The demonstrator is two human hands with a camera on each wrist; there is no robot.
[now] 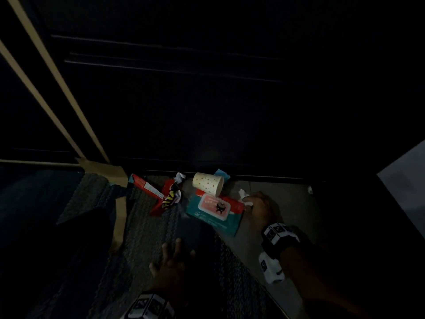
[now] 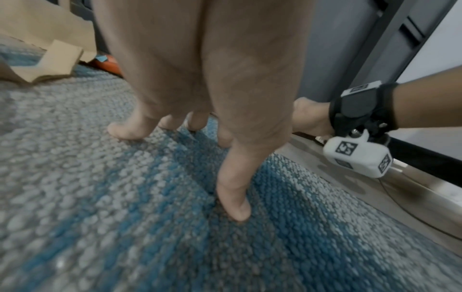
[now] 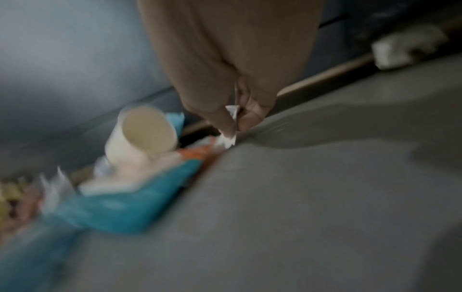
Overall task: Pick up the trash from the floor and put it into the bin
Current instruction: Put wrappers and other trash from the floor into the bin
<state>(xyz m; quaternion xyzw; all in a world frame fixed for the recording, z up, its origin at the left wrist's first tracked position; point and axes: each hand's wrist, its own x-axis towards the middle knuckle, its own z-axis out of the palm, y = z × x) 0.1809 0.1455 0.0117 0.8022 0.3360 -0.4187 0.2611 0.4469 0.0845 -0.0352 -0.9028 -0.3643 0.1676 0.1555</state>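
White paper scrap [image 3: 231, 126] pinched in right grip [image 1: 257, 207], left grip [image 2: 200, 110] spread on rug [image 2: 100, 197]

Both forearms are bare, with no sleeves in view. The right hand [image 1: 259, 207] has a black strap band [image 2: 360, 106] wrapped around its wrist, a flat black plate on top edged by a white tag printed with a black pattern. Below that band hangs a white rounded block-shaped camera housing [image 2: 358, 156], each visible face carrying a square black-and-white fiducial marker; a short black bracket joins it to the strap. The left hand [image 1: 171, 264] wears a similar white wrist unit [image 1: 149, 306] with black square markers, seen only in part at the near edge.
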